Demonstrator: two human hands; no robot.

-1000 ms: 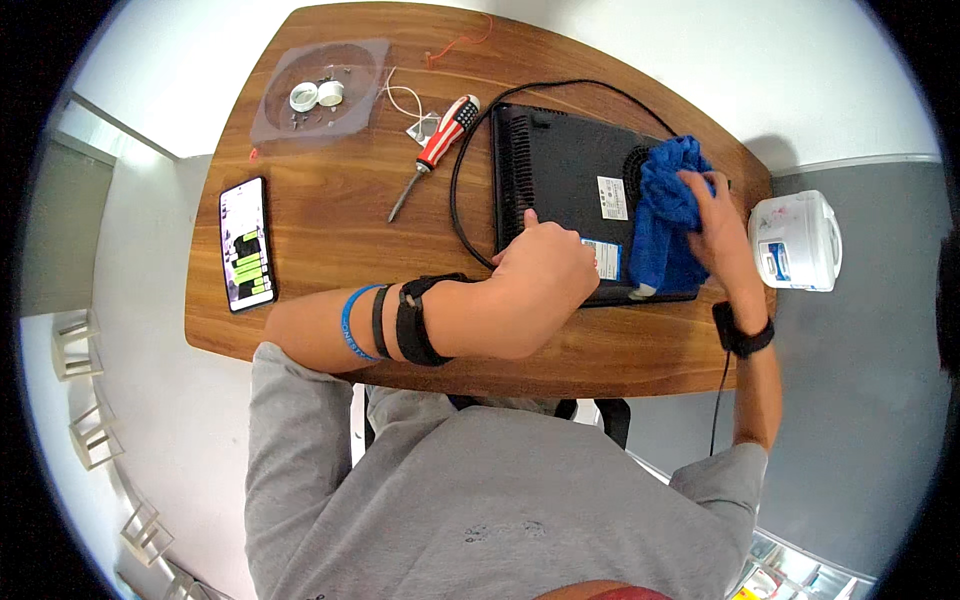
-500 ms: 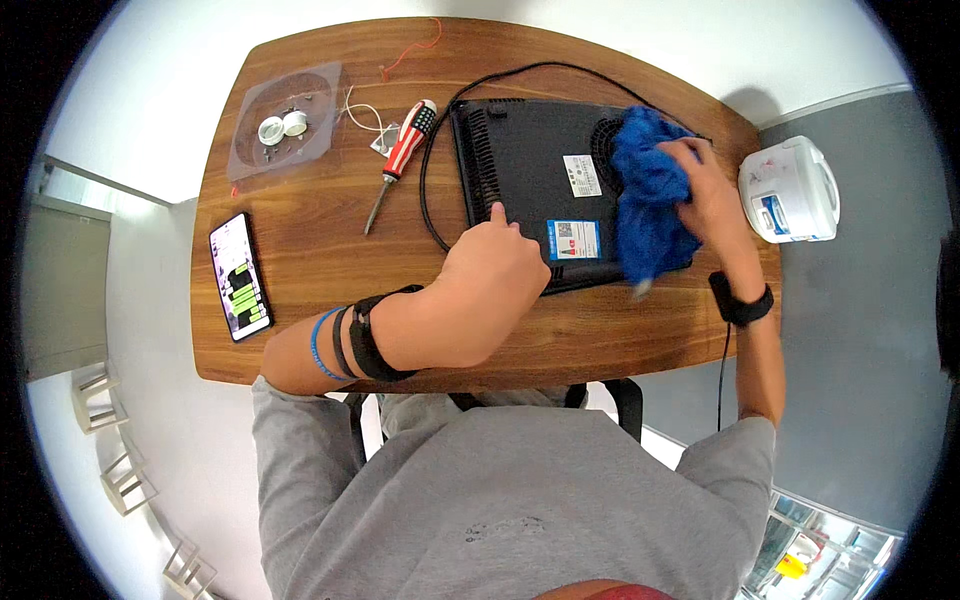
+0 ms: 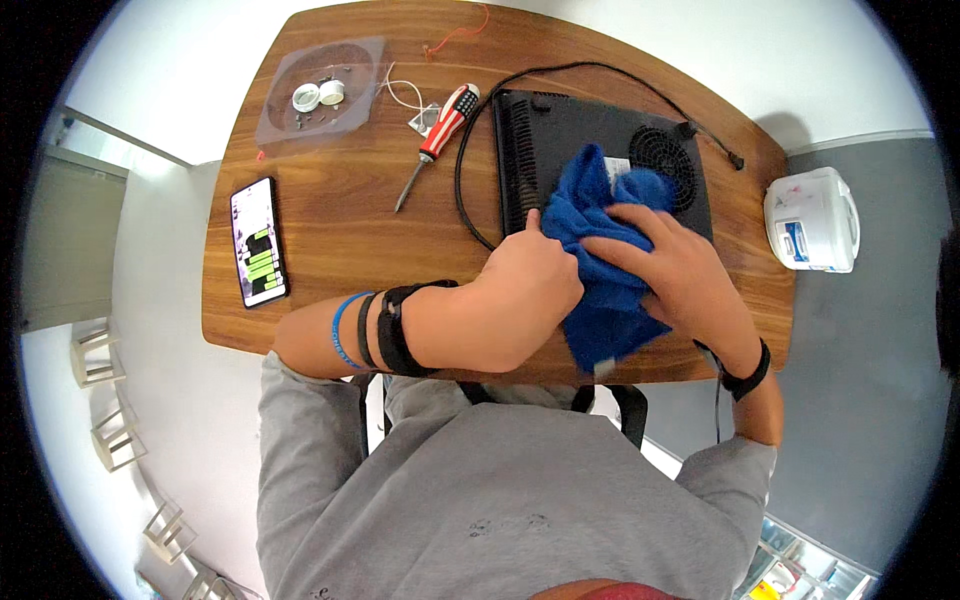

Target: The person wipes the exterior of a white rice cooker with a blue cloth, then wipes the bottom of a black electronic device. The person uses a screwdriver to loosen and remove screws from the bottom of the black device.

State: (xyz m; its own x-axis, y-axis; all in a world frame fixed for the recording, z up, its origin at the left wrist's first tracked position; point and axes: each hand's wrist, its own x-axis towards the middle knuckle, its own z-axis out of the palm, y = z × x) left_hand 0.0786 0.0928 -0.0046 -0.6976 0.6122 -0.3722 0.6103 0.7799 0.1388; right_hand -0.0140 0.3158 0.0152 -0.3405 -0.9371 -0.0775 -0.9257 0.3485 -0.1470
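A black induction cooktop (image 3: pixel 540 130) lies underside up on the wooden table, showing its round fan grille and side vent slots. My right hand (image 3: pixel 680 265) holds a blue cloth (image 3: pixel 605 310) bunched over the middle of the cooktop, its lower end hanging past the near edge. The fingers are bent into the cloth, which covers most of the labels. At the cooktop's near left corner, my left hand (image 3: pixel 525 285) grips the body, one fingertip lying on the vent slots. The other left fingers are hidden under the hand.
A red-and-white-handled screwdriver (image 3: pixel 450 120) lies left of the cooktop's black cord (image 3: pixel 460 185). Farther left are a clear plastic tray (image 3: pixel 350 110) with white round parts and small screws, and a phone (image 3: pixel 258 240). A white tub (image 3: pixel 812 220) stands off the right edge.
My right hand has drawn the cloth left and nearer, from the cooktop's right side to its middle, uncovering the fan grille. My left hand stays at the corner. The whole view has shifted slightly.
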